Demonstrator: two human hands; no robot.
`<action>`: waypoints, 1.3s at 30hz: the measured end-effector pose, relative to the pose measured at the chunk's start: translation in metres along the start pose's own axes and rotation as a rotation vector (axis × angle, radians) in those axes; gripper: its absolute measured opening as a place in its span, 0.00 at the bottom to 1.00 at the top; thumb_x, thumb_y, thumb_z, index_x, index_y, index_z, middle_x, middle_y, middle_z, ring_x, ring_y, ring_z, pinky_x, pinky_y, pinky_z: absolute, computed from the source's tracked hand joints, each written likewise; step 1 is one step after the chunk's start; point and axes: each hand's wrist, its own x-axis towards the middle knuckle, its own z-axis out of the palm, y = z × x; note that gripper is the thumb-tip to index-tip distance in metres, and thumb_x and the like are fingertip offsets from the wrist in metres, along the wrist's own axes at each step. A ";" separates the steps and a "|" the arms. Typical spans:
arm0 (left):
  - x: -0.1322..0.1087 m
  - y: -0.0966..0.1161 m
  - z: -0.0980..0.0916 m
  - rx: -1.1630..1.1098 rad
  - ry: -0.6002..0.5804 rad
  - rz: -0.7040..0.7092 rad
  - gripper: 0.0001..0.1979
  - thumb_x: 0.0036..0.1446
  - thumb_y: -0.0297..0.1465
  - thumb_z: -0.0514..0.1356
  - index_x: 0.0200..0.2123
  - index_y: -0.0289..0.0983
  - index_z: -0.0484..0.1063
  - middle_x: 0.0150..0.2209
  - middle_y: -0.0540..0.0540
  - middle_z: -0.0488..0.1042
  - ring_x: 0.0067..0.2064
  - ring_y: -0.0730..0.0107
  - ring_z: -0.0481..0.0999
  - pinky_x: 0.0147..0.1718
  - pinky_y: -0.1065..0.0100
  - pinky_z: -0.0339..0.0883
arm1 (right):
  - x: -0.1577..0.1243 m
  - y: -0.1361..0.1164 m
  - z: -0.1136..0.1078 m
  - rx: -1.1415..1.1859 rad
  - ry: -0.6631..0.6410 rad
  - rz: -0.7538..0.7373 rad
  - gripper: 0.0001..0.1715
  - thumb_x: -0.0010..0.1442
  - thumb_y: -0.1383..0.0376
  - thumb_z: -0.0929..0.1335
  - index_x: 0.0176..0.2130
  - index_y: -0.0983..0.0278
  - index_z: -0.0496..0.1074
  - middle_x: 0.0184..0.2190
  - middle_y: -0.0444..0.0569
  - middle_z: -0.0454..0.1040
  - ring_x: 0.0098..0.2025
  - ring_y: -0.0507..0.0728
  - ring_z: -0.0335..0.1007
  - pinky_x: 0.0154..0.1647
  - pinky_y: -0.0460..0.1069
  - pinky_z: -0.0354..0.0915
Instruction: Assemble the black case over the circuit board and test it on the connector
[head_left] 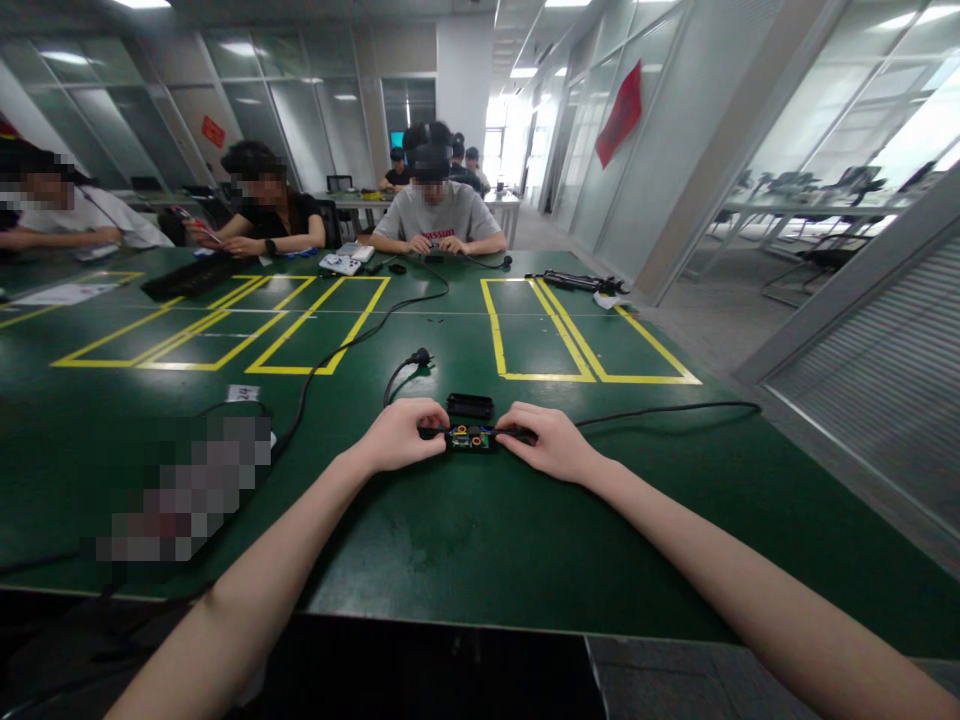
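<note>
In the middle of the green table (420, 540) lies an opened power adapter (471, 440), its circuit board with copper-coloured coils and blue wires facing up. My left hand (405, 435) is closed on the black cable (431, 433) at the adapter's left end. At the right end, my right hand (544, 440) pinches the other black cable (517, 433). Just beyond the board rests a black casing half (470, 405), touched by neither hand. A black mains plug (421, 357) on a short curved cord lies past my left hand. The right cable runs out across the table from my right hand.
A blurred-out object (195, 490) lies on the left, near a long black cable (300, 400) and a small label (243, 393). Yellow tape outlines (540, 378) mark the table. Black tools (577, 282) lie at the far right. A person (439, 210) works opposite; others sit left.
</note>
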 end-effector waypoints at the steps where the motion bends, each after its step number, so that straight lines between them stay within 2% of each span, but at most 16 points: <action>1: 0.000 0.000 0.000 0.004 -0.004 0.011 0.04 0.51 0.26 0.62 0.32 0.35 0.77 0.26 0.51 0.72 0.28 0.73 0.70 0.28 0.73 0.63 | 0.000 0.001 0.000 0.013 -0.005 -0.004 0.06 0.66 0.63 0.68 0.39 0.61 0.76 0.35 0.48 0.78 0.32 0.54 0.73 0.34 0.48 0.67; 9: 0.000 0.002 0.000 -0.041 -0.031 0.054 0.07 0.53 0.25 0.60 0.32 0.35 0.79 0.29 0.49 0.74 0.30 0.71 0.72 0.32 0.71 0.66 | 0.000 0.000 -0.002 0.043 -0.021 -0.048 0.08 0.68 0.65 0.66 0.38 0.61 0.76 0.36 0.49 0.78 0.38 0.57 0.75 0.40 0.51 0.70; 15: 0.001 -0.001 0.001 -0.015 -0.040 0.067 0.06 0.54 0.25 0.59 0.28 0.36 0.76 0.30 0.48 0.75 0.31 0.70 0.74 0.34 0.70 0.66 | 0.000 0.000 -0.003 -0.030 -0.047 -0.098 0.10 0.69 0.64 0.65 0.38 0.61 0.75 0.38 0.52 0.78 0.41 0.59 0.74 0.43 0.53 0.70; 19: 0.002 -0.001 0.001 0.016 -0.050 0.075 0.07 0.55 0.25 0.59 0.28 0.36 0.76 0.31 0.47 0.76 0.33 0.69 0.74 0.35 0.69 0.66 | 0.000 -0.002 -0.005 -0.119 -0.087 -0.136 0.08 0.67 0.66 0.65 0.39 0.61 0.75 0.38 0.52 0.78 0.42 0.60 0.73 0.41 0.53 0.70; 25: 0.000 -0.002 0.002 0.057 -0.036 0.074 0.08 0.57 0.25 0.58 0.30 0.37 0.77 0.36 0.46 0.77 0.36 0.67 0.76 0.38 0.68 0.68 | 0.000 -0.001 -0.003 -0.204 -0.073 -0.154 0.11 0.70 0.67 0.64 0.41 0.60 0.77 0.39 0.52 0.78 0.42 0.59 0.73 0.40 0.52 0.69; 34: -0.001 0.003 0.002 0.226 -0.052 0.122 0.08 0.59 0.26 0.57 0.33 0.38 0.77 0.38 0.46 0.76 0.37 0.67 0.76 0.39 0.68 0.68 | 0.000 -0.002 -0.002 -0.245 -0.089 -0.157 0.13 0.71 0.66 0.63 0.42 0.60 0.77 0.38 0.52 0.78 0.41 0.59 0.72 0.39 0.52 0.69; 39: -0.001 0.005 0.001 0.232 -0.047 0.127 0.08 0.57 0.26 0.57 0.31 0.38 0.76 0.37 0.46 0.77 0.36 0.66 0.75 0.38 0.67 0.69 | 0.004 -0.004 -0.007 -0.241 -0.114 -0.164 0.12 0.69 0.66 0.64 0.40 0.61 0.77 0.38 0.53 0.78 0.40 0.59 0.72 0.39 0.52 0.68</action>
